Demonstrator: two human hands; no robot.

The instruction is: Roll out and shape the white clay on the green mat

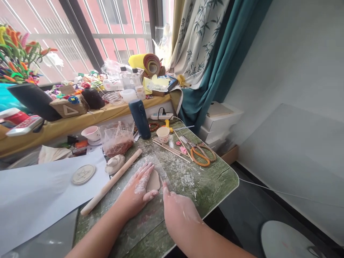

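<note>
My left hand [137, 191], dusted with white powder, lies flat with its fingers stretched over the left side of a thin pale clay slab [153, 181]. The slab rests on a clear plastic sheet [134, 227]. Close to the slab's right edge is my right hand [180, 212], its index finger pointing forward and the other fingers curled under. Whatever it may hold is hidden beneath it. A wooden rolling pin [115, 181] lies diagonally left of the sheet, with a lump of clay [115, 164] beside it.
A round clay disc with a star pattern [84, 174] lies on white paper [40, 200]. Toward the back stand a dark blue bottle [140, 120], a paper cup [163, 134] and a bag of brown material [116, 141]. Orange-handled scissors [200, 157] lie near thin sticks [172, 150] at right.
</note>
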